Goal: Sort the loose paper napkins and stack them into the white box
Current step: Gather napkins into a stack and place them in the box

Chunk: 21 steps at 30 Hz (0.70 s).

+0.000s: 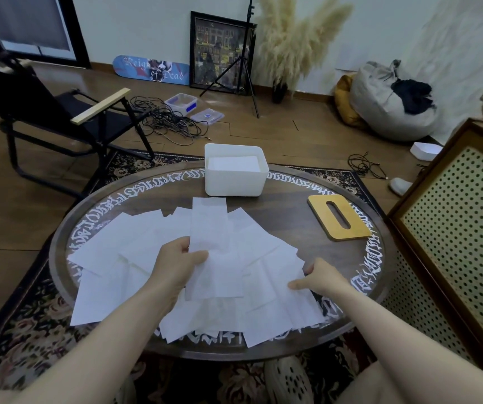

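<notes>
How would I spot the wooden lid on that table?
Start at the round dark table with white lettering round its rim. Right of the white box, apart from the scattered napkins, lies the wooden lid: flat, yellow-brown, with one oval slot.

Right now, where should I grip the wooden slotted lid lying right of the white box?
Probably by the near long edge of the flat wooden slotted lid, coming from the right side with the right hand. It lies flat on the round dark table, clear of the loose white paper napkins; its oval slot also offers a finger hold.
</notes>
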Tool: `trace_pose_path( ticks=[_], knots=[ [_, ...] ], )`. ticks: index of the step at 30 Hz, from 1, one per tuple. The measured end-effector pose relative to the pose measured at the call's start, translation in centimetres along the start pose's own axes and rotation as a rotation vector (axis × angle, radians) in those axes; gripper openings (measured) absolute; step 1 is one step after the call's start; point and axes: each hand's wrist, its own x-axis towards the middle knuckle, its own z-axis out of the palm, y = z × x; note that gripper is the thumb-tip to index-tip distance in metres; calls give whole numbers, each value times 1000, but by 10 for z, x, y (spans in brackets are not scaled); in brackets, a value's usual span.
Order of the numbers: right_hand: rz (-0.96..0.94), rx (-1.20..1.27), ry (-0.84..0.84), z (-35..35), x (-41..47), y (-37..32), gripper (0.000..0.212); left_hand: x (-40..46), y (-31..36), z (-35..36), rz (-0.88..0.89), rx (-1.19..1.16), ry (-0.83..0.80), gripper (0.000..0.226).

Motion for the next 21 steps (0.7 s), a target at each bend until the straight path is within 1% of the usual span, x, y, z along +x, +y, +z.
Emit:
trace_pose_path(
  ticks=[1, 2, 5, 7, 11, 14, 17, 21],
  knots=[
    [-15, 46, -13, 0, 0, 1, 56, 0, 0, 1, 1, -1, -1, 22],
    [-23, 91, -11, -1, -1, 1, 57, 0, 1, 1, 0, -3, -2, 22],
    [-27, 213, 3, -5, -2, 1, 46, 0, 1, 3, -7, -4, 0, 20],
    [-52, 250, 17, -6, -3, 1, 42, 0, 0, 3, -11, -2, 3, 19],
    [-109, 233, 155, -5, -1, -2, 27, 2, 0, 3, -11, -4, 7, 20],
    [-159, 219, 273, -15, -5, -7, 15, 3, 0, 1, -9, -7, 17, 24],
    [-225, 181, 377, -26, -15, -12, 6, 3, 0, -1, -15, -7, 18, 23],
    [-281, 258, 413, -45, -27, -21, 10, 4, 3, -5, -13, -13, 27, 20]
  ],
)
